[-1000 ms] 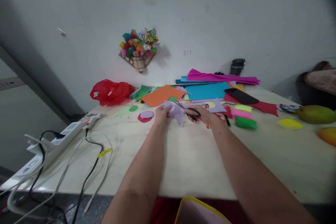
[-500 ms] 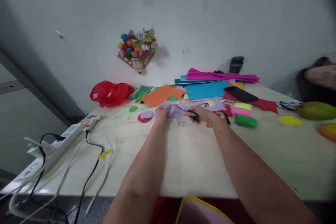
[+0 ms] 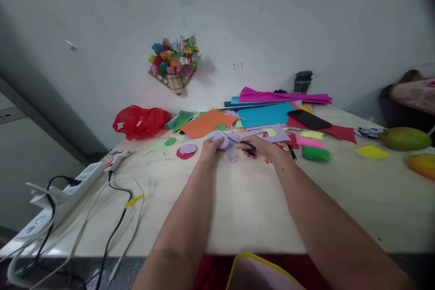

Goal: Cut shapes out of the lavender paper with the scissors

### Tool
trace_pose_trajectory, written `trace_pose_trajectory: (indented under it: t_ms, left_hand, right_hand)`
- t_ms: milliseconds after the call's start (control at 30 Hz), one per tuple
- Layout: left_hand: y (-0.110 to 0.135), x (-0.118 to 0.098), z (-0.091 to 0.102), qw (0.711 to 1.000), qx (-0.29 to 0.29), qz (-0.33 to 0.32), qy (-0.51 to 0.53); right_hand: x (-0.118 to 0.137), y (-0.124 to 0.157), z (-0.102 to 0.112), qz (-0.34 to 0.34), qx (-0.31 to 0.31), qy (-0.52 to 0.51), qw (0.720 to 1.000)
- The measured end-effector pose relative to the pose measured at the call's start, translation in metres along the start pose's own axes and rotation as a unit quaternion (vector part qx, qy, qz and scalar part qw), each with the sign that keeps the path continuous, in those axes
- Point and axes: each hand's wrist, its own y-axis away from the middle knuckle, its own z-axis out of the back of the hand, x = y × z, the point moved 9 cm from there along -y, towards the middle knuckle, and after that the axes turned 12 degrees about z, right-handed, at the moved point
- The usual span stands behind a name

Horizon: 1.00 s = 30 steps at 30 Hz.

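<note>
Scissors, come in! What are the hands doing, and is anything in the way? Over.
Left hand pinching lilac paper. Right hand holding scissors at the paper. Orange sheet just beyond; no blockage seen.

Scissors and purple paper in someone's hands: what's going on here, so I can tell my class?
A person's left hand pinches purple paper, while the right hand holds black-handled scissors at that paper. To the left, a small purple disc overlaps a red disc on the table. Behind the hands lie an orange sheet and a blue sheet.
</note>
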Motion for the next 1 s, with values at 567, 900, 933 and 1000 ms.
trace_pose_trajectory:
  t_ms: [567,900,933,1000]
  left_hand:
    - [0.004,0.005,-0.009,0.998,0.023,0.05,0.023]
    - [0.006,0.002,-0.011,0.998,0.029,0.04,0.027]
    - [0.006,0.003,-0.011,0.998,0.029,0.039,0.029]
    - [0.005,0.003,-0.01,0.999,0.028,0.037,0.029]
  right_hand:
    - [0.008,0.0,-0.007,0.013,-0.021,0.007,1.0]
    - [0.006,-0.003,-0.007,0.011,-0.039,0.006,0.999]
    - [0.005,-0.003,-0.006,0.011,-0.041,0.006,0.999]
    - [0.004,-0.004,-0.006,0.01,-0.043,0.005,0.999]
